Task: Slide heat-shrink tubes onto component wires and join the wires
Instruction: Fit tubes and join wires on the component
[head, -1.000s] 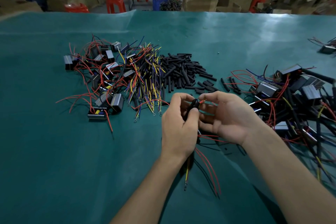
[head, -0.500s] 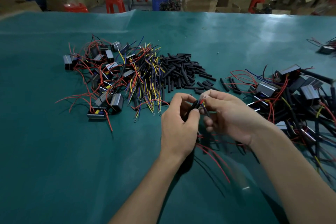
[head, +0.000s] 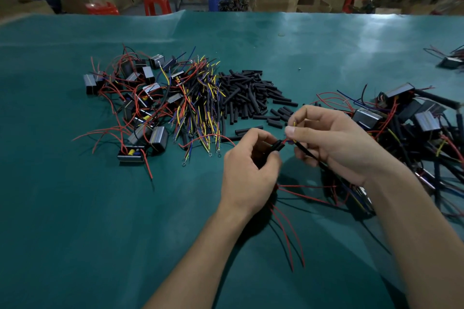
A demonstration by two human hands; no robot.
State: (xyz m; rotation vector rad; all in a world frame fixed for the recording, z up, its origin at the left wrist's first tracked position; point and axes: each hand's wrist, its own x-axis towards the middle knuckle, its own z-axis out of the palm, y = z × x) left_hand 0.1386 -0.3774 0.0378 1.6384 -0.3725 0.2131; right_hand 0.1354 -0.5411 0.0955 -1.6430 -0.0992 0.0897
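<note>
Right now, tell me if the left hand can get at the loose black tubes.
Probably not yet: the left hand grips a black tube with wires. The tube pile lies open just beyond it, nothing between, so freeing that grip should suffice.

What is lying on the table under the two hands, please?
Red wires trail from beneath the left hand over the green table. Under the right hand, dark wires show. What the palms cover cannot be seen.
</note>
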